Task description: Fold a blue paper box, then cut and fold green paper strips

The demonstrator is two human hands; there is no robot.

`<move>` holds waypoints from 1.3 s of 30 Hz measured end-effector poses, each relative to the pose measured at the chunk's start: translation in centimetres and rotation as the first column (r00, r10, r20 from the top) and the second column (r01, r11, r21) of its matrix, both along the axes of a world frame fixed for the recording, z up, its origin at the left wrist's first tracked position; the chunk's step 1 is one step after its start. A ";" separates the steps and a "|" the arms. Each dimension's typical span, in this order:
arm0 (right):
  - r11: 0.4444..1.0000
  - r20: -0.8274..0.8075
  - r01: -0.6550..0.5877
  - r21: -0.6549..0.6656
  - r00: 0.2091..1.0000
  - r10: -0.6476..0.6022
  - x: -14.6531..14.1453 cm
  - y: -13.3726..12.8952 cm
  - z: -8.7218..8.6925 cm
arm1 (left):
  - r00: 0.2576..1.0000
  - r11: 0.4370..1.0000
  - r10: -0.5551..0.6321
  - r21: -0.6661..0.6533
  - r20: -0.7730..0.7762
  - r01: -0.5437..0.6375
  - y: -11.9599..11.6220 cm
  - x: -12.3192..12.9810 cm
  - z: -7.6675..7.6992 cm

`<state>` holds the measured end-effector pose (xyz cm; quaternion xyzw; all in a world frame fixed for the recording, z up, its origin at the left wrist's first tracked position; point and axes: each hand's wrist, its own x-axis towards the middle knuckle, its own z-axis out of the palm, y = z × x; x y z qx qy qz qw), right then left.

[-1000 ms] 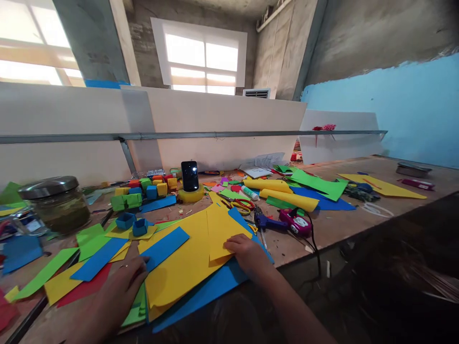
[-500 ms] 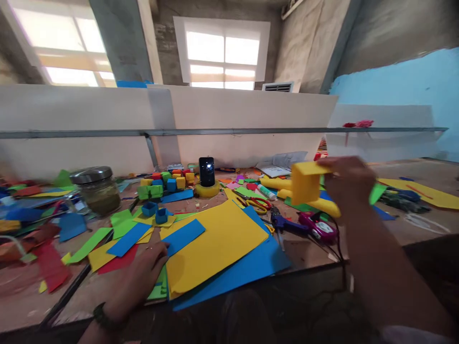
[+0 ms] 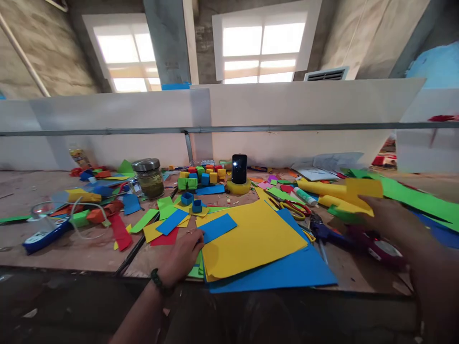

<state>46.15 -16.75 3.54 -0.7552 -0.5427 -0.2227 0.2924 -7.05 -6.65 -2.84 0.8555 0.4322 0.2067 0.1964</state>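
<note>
At the left edge of a stack of yellow sheets (image 3: pixel 254 243), my left hand (image 3: pixel 182 255) rests with curled fingers on the end of a blue strip (image 3: pixel 220 228). My right hand (image 3: pixel 387 215), smeared by motion, grips a yellow folded piece (image 3: pixel 364 188) over the right side of the bench. Under that hand lie a purple device (image 3: pixel 382 248) with a pale round face and a dark blue glue gun (image 3: pixel 330 236). Scissors (image 3: pixel 299 209) lie left of them. Two small blue open boxes (image 3: pixel 197 206) sit beyond my left hand.
A phone (image 3: pixel 239 168) stands upright in a yellow ring (image 3: pixel 238 187). Several coloured cubes (image 3: pixel 213 177) cluster left of it, near a lidded glass jar (image 3: pixel 148 179). Blue sheets (image 3: pixel 287 277) stick out beneath the yellow stack at the bench's front edge. Coloured offcuts are scattered widely.
The view has swung left, bringing more of the left bench in. My right hand has moved lower with the yellow piece, now over the purple device. My left hand stays on the blue strip.
</note>
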 end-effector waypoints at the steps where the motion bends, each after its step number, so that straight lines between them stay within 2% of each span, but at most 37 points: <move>1: 0.998 -0.005 0.005 -0.056 1.000 -0.005 -1.4 0.2 -0.8 | 1.000 1.000 -0.002 0.008 0.006 0.002 0.1 0.0 -0.1; 3: 0.985 -0.030 -0.098 -0.141 0.995 0.095 -5.7 0.3 -2.4 | 1.000 1.000 -0.004 0.020 0.007 0.004 0.2 0.0 -0.4; 4: 0.966 -0.063 -0.186 -0.178 0.982 0.178 -8.4 0.2 -3.2 | 1.000 1.000 -0.003 0.028 0.006 0.002 0.3 0.0 -0.5; 6: 0.933 -0.081 -0.287 -0.218 0.958 0.276 -13.8 0.2 -4.8 | 1.000 0.999 -0.008 0.039 0.007 0.008 0.3 0.1 -0.6; 8: 0.875 -0.175 -0.409 -0.260 0.911 0.374 -18.5 0.2 -6.2 | 1.000 0.999 -0.028 0.042 0.011 0.027 0.3 0.1 -0.7; 9: 0.825 -0.220 -0.472 -0.311 0.880 0.421 -20.2 0.3 -6.7 | 0.999 0.999 -0.038 0.039 0.011 0.037 0.3 0.1 -0.7; 11: 0.743 -0.288 -0.549 -0.383 0.835 0.468 -22.5 0.4 -7.5 | 0.999 0.998 -0.047 0.033 0.012 0.047 0.2 0.1 -0.8; 12: 0.714 -0.311 -0.566 -0.411 0.824 0.474 -23.1 0.4 -7.7 | 0.999 0.998 -0.047 0.032 0.015 0.046 0.2 0.0 -0.8; 14: 0.692 -0.337 -0.571 -0.441 0.820 0.462 -23.4 0.5 -7.9 | 0.999 0.998 -0.043 0.035 0.024 0.043 0.2 0.0 -0.7; 25: 0.701 -0.352 -0.548 -0.456 0.835 0.424 -22.8 0.9 -8.4 | 0.998 0.998 -0.056 0.026 0.012 0.056 0.1 0.1 -0.3; 31: 0.678 -0.354 -0.538 -0.500 0.842 0.407 -22.9 0.9 -8.0 | 0.999 0.999 -0.049 0.019 0.003 0.049 0.1 0.1 -0.2; 39: 0.687 -0.368 -0.546 -0.479 0.836 0.407 -23.0 0.6 -7.7 | 0.998 0.998 -0.058 0.021 0.031 0.057 -0.1 0.0 -0.3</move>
